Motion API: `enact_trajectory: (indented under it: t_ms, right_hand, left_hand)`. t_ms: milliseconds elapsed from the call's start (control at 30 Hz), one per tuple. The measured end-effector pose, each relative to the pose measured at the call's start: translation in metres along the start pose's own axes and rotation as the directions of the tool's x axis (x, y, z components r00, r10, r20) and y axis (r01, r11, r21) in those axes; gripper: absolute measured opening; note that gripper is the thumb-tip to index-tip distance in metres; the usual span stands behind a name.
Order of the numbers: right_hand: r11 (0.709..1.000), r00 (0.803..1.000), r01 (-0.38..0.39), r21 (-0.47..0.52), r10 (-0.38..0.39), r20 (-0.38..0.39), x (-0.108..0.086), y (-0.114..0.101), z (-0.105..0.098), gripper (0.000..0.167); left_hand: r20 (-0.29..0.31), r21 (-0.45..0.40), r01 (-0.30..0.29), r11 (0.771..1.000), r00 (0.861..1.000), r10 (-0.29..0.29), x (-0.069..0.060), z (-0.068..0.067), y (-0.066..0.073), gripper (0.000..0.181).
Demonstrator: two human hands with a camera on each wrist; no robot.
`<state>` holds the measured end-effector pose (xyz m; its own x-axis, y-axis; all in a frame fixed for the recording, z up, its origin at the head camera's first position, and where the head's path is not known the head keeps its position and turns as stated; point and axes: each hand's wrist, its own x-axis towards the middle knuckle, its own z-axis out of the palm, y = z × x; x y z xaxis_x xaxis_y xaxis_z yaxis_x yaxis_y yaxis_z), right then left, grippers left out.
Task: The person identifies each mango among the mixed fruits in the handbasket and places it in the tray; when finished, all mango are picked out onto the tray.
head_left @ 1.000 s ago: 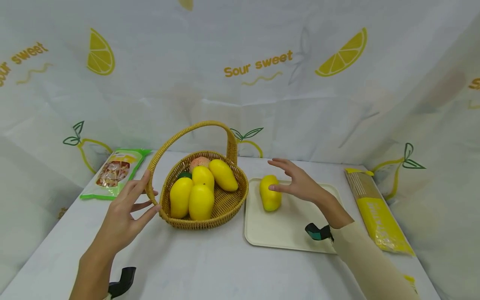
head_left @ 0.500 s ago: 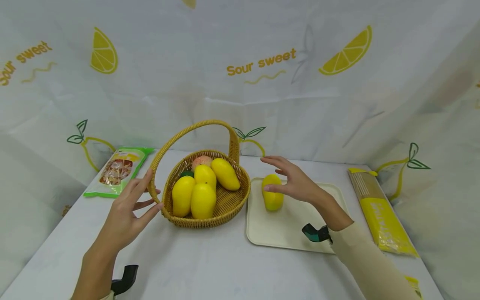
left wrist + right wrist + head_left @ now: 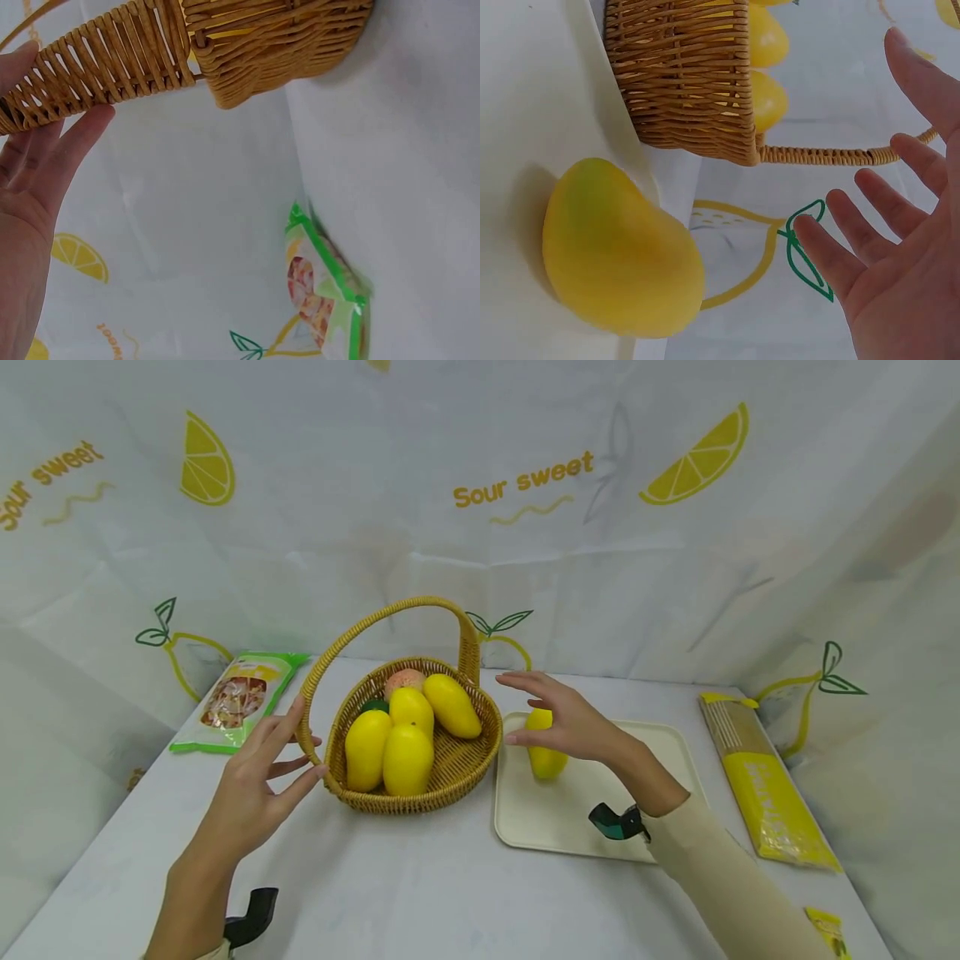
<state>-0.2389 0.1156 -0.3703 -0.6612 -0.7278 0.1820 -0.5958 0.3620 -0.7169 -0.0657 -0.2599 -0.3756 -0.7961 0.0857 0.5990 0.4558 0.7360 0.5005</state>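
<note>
A wicker basket stands left of centre in the head view, holding several yellow mangoes, a pinkish round fruit and a mostly hidden dark green one. My left hand pinches the lower left end of its arched handle between thumb and fingers. To the basket's right, one mango lies on a cream tray. My right hand hovers over that mango, partly covering it in the head view. Its fingers are spread and hold nothing, pointing towards the basket.
A green-edged food bag lies at the back left. On the right is a yellow noodle packet, with a small yellow packet nearer the front. A printed white curtain hangs behind the white table.
My right hand has moved left over the tray, towards the basket, and now hides more of the mango. The left hand keeps its hold on the handle; the view has shifted slightly.
</note>
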Motion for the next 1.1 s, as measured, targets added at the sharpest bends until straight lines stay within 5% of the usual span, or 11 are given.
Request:
enact_trajectory:
  t_ms: [1100]
  right_hand:
    - [0.996,0.977,0.054,0.069,-0.067,0.204,0.049,-0.032,0.053,0.078]
  left_hand:
    - [-0.001,-0.028,0.018,0.999,1.000,-0.018,0.000,0.000,0.000,0.105]
